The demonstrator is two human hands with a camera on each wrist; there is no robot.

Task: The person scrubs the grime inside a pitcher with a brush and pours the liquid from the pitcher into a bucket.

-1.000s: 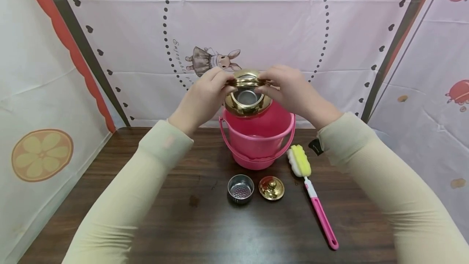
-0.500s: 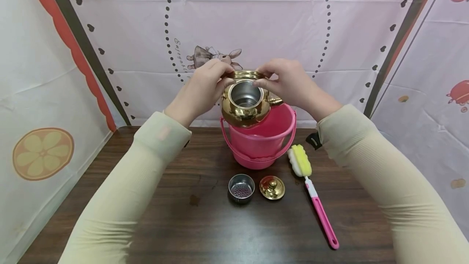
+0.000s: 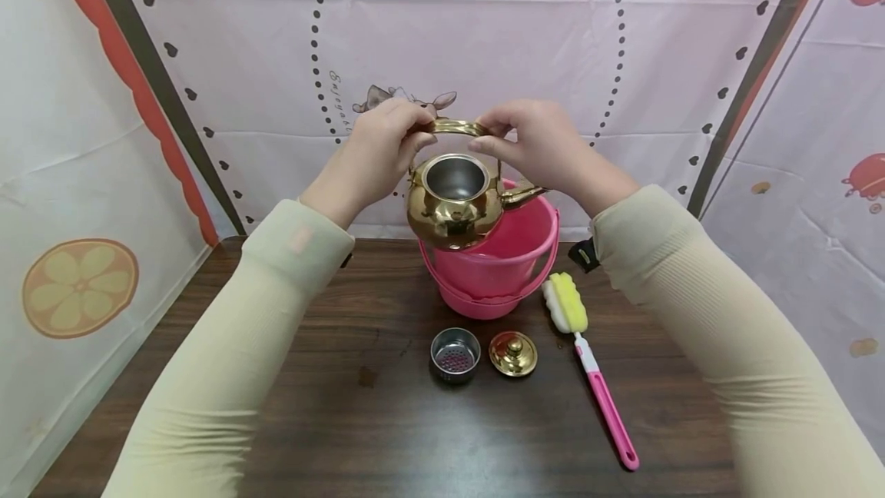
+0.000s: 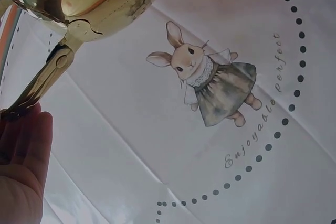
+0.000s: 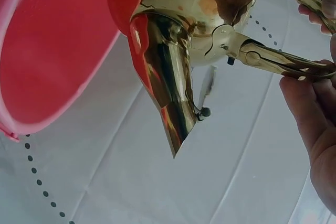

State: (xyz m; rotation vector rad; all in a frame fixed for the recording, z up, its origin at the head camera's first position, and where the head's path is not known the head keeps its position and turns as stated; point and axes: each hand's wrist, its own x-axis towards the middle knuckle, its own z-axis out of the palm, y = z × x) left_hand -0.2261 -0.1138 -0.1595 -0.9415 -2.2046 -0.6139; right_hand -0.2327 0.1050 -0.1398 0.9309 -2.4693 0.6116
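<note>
A shiny gold teapot with its top uncovered hangs in the air, overlapping the left part of the pink bucket in the head view. Its arched handle is pinched at the left end by my left hand and at the right end by my right hand. The spout points to the right, over the bucket's opening in the head view. On the table lie the gold lid and a metal strainer cup with a perforated bottom. Fingertips are partly hidden in the left wrist view.
A brush with a yellow and white sponge head and pink handle lies on the right of the brown table. A printed cloth with a rabbit picture forms the back wall.
The teapot has swung from tipped, with its mouth facing me, to nearly upright. It has shifted slightly left and its spout has come into view. Both hands have risen a little, still gripping the handle.
</note>
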